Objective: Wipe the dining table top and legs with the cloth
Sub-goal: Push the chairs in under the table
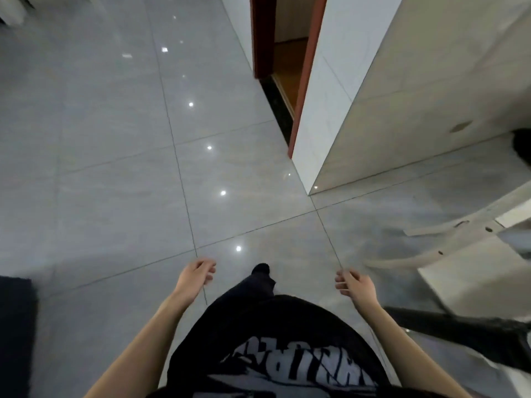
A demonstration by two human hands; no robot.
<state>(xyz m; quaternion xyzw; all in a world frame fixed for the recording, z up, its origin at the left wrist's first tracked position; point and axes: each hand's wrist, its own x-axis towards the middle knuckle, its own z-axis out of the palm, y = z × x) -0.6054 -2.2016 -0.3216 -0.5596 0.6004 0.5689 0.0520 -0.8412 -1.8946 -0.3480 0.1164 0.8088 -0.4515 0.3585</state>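
Head view looked straight down on a person standing on a glossy grey tiled floor (115, 139), one dark foot (261, 268) set forward. The left hand (198, 272) and the right hand (355, 284) hung out in front of the body, well apart. Each had its fingers loosely curled inward and held nothing.

No cloth was anywhere in view, so I could not tell where it lay. A pale frame (459, 234) with slanted legs stood at the right edge, blurred. It might have been part of the dining set, but I could not tell table from chair, and no worktop showed. A doorway (287, 67) with a red-brown frame opened ahead beside a white wall (402, 96), and a dark mat (14, 326) sat at the left edge.

By my judgement the wiping had not begun, and the cloth had to be found first. A cloth should be light, soft and limp. It would be best bunched or folded into a pad under the palm for the top, then wrapped round each leg and drawn along it. The legs looked stiff and smooth, so a loose cloth could slip on them.
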